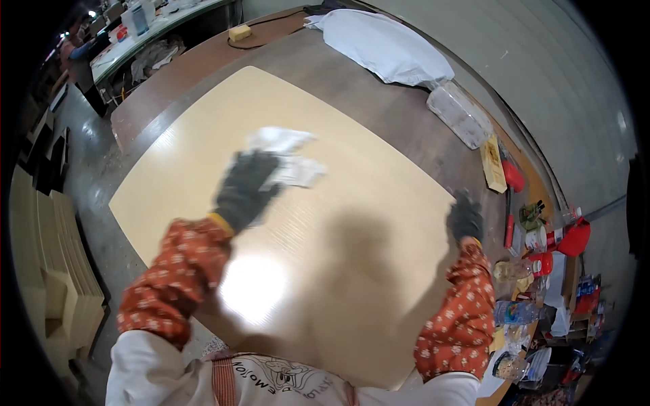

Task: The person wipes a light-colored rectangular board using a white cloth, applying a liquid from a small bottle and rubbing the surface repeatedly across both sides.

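A large pale wood-grain board lies flat on the table in front of me, a bright reflection and my shadow on its surface. My left hand, in a dark grey glove, presses a crumpled white cloth onto the board left of its middle; hand and cloth are slightly blurred. At the board's right corner, my right hand, gloved the same way, holds the edge; its fingertips are partly hidden. Red flowered sleeve covers are on both my forearms.
The brown table extends beyond the board. At its far right lie a white cloth bundle, a clear plastic container and a yellow block. Bottles crowd the right side. Stacked panels stand left; a person is far left.
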### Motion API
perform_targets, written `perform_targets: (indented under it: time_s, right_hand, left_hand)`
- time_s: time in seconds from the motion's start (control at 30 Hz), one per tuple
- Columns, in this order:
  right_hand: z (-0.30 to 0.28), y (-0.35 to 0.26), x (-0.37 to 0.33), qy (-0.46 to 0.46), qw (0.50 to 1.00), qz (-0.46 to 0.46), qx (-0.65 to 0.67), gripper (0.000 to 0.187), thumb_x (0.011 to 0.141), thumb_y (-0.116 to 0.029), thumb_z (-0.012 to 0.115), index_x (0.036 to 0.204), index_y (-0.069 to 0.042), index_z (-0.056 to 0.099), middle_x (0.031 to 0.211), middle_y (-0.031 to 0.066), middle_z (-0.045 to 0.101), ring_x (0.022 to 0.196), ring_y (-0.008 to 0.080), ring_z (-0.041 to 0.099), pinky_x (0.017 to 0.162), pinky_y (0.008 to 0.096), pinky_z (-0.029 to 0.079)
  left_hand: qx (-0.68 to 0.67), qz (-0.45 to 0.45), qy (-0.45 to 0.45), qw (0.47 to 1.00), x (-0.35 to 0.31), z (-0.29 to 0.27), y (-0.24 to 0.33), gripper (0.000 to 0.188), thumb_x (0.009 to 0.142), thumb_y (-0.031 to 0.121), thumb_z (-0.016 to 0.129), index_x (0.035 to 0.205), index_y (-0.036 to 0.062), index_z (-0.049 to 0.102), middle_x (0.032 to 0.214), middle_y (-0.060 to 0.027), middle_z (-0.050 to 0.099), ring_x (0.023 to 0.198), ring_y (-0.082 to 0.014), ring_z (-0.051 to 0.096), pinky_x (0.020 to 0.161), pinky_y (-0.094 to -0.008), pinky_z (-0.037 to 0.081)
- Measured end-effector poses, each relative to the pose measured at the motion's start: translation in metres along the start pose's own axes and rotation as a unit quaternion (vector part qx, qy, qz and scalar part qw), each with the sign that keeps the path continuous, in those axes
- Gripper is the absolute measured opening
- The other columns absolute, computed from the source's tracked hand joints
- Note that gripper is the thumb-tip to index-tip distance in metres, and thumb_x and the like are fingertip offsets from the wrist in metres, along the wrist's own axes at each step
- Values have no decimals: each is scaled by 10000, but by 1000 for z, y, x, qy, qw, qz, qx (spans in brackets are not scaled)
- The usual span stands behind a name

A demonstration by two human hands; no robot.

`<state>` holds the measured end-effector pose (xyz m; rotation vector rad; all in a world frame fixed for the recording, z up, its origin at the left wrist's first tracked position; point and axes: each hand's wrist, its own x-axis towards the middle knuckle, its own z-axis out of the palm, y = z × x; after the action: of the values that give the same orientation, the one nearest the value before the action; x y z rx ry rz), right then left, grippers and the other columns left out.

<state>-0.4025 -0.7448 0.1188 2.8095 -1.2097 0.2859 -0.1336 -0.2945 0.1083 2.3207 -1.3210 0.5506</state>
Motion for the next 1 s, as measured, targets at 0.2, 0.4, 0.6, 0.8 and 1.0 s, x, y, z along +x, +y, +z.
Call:
perform_targets:
  time_s: [0.2, 0.4, 0.6, 0.8, 1.0]
  right_hand:
    - [-22, -38, -3, -51, 987, 152, -32, 435, 901, -331, 519, 1323, -226, 505, 1195, 203, 583, 1096, 398, 568, 926, 489, 455]
    - [22, -280, 85, 16, 998, -48, -25, 379, 903, -336, 476, 1238, -178, 555, 980, 128, 651, 939, 324, 610, 830, 468, 475]
    - [14, -362, 109, 7, 986, -168, 23, 525, 893, -356, 503, 1368, -137, 459, 1169, 270, 591, 1052, 415, 599, 867, 548, 482]
    - [-9, -133, 54, -120, 989, 76, -46, 468, 933, -273, 493, 1399, -249, 464, 1487, 107, 396, 1316, 353, 425, 1113, 428, 322]
    - [26, -300, 96, -4, 995, -89, -49, 405, 915, -305, 500, 1310, -213, 507, 1284, 187, 546, 1043, 429, 588, 902, 497, 479]
  left_hand:
    - [29, 26, -102, 994, -106, -138, -125, 444, 921, 264, 558, 1288, 15, 534, 1357, -180, 516, 1306, -381, 428, 1130, -534, 249]
    - [-6, 58, -173, 983, -112, -153, -137, 476, 926, 324, 511, 1293, 22, 533, 1403, -180, 464, 1339, -382, 381, 1126, -568, 239]
    - [-22, 68, -222, 972, -124, -171, -167, 469, 936, 328, 495, 1291, 25, 536, 1418, -175, 453, 1367, -383, 347, 1125, -588, 222]
    - [-28, -8, -190, 981, -176, -187, -196, 434, 943, 348, 449, 1192, 27, 601, 1377, -176, 497, 1365, -369, 359, 1115, -621, 210]
    - [-17, -6, -70, 997, -201, -170, -198, 350, 871, 345, 510, 1033, 88, 682, 1233, -130, 611, 1261, -356, 480, 1056, -629, 302]
